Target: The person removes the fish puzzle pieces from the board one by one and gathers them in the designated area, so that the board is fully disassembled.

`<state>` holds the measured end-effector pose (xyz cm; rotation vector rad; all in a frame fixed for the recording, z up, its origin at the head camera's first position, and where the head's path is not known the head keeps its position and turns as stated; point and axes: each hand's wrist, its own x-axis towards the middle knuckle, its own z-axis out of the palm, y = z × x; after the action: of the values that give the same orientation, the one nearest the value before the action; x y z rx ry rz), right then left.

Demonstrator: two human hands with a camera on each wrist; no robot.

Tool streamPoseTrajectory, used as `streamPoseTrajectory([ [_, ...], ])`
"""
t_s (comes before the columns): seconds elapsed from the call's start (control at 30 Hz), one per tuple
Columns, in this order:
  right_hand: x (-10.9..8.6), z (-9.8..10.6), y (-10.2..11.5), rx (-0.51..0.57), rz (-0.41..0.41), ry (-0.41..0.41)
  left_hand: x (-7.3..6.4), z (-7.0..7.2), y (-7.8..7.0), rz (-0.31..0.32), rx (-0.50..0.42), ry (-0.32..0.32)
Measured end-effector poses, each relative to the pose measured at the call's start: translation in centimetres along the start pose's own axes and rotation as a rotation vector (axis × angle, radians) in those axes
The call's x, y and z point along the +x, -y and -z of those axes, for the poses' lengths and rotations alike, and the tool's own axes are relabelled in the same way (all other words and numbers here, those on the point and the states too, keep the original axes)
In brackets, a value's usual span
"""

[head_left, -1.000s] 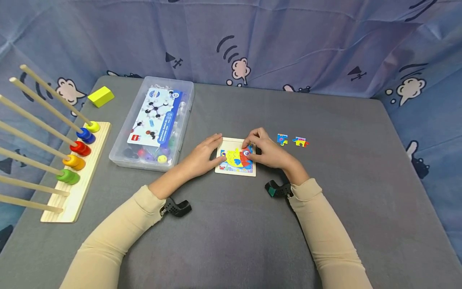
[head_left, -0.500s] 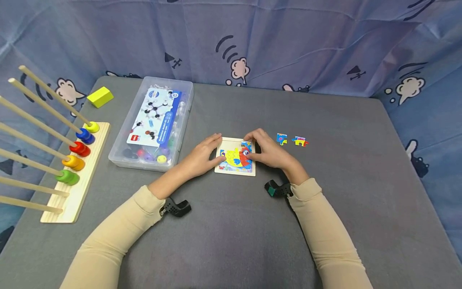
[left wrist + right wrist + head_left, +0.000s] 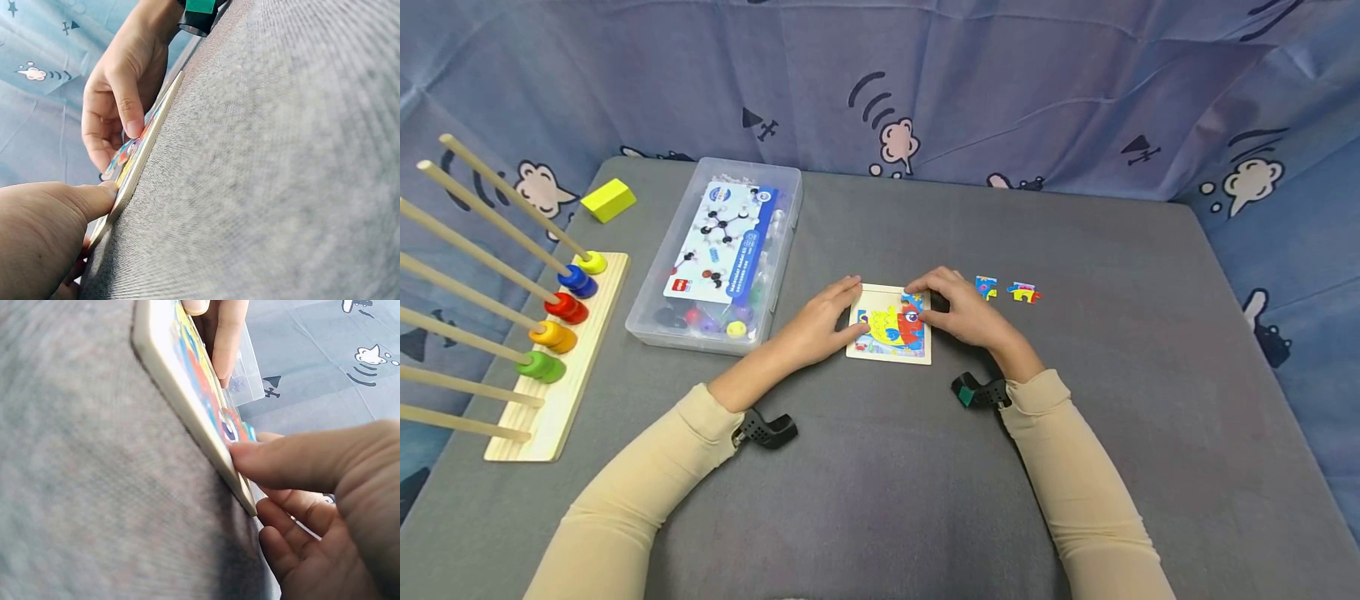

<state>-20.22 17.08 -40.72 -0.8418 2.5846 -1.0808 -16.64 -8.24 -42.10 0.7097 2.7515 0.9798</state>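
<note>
A small wooden puzzle tray (image 3: 889,360) lies on the grey table, with a yellow, red and blue fish picture in it. My left hand (image 3: 822,327) grips its left side, thumb over the near edge and fingers along the far part. At the tray's upper right, my right hand (image 3: 964,312) pinches a jigsaw piece (image 3: 912,307) with an eye on it, between thumb and fingers. In the left wrist view that piece (image 3: 120,157) stands slightly raised from the tray. Two loose jigsaw pieces, one mostly blue (image 3: 986,287) and one yellow and red (image 3: 1024,292), lie right of the tray.
A clear plastic box (image 3: 715,337) with a molecular model label stands left of the tray. Further left is a wooden peg stand (image 3: 576,350) with coloured rings. A yellow block (image 3: 609,201) sits at the table's far left corner, and a patterned curtain (image 3: 1000,92) hangs behind.
My right fingers have drawn slightly back to the right, so more of the eye piece and the blue corner shows. My left hand has stayed in place on the tray.
</note>
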Motion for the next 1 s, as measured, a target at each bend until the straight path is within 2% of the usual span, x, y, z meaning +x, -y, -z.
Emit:
streamPoseTrajectory([
  [0.2,0.0,0.0,0.1,0.015,-0.051,-0.022,-0.1,0.0,0.0,-0.003,-0.004,-0.005],
  [0.53,-0.1,0.2,0.1,-0.010,-0.033,-0.043,-0.1,0.0,0.1,-0.003,0.002,-0.006],
  [0.73,-0.3,1.3,0.2,-0.031,-0.058,-0.043,0.0,-0.1,0.2,-0.017,0.008,-0.008],
  [1.0,-1.0,3.2,-0.7,-0.070,-0.102,-0.080,0.1,-0.1,0.3,-0.019,0.020,-0.011],
])
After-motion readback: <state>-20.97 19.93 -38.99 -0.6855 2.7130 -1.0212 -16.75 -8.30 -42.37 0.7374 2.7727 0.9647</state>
